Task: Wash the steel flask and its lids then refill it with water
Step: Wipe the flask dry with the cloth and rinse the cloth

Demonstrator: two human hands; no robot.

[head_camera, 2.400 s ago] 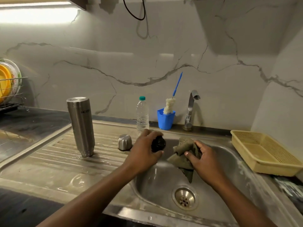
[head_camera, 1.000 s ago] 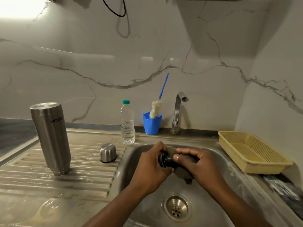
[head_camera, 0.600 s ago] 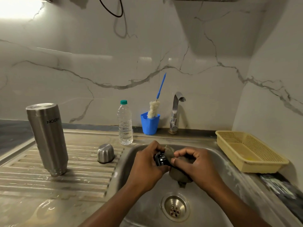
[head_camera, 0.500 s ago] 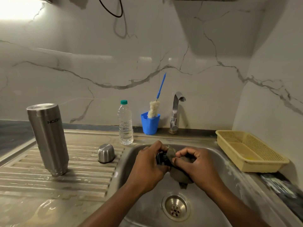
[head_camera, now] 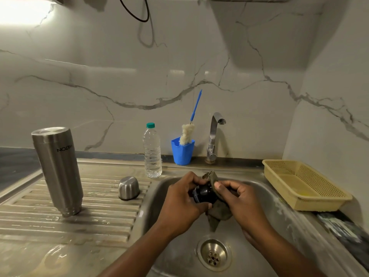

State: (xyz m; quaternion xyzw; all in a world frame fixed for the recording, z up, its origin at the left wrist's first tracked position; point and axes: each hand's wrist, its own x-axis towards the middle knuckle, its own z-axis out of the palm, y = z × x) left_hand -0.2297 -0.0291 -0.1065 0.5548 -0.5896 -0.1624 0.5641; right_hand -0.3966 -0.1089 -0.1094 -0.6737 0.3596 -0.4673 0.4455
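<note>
lid [head_camera: 204, 193] sits in grip of left hand [head_camera: 179, 204]; right hand [head_camera: 241, 202] pinches cloth [head_camera: 219, 213] against it.

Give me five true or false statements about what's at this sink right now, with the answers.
1. The steel flask stands upside down on the draining board. True.
2. The tap is running. False: no stream shows under its spout.
3. The left hand holds the black lid. True.
4. The right hand is empty. False: it grips a cloth against the lid.
5. The steel cap is screwed onto the flask. False: it sits apart on the draining board.
</note>
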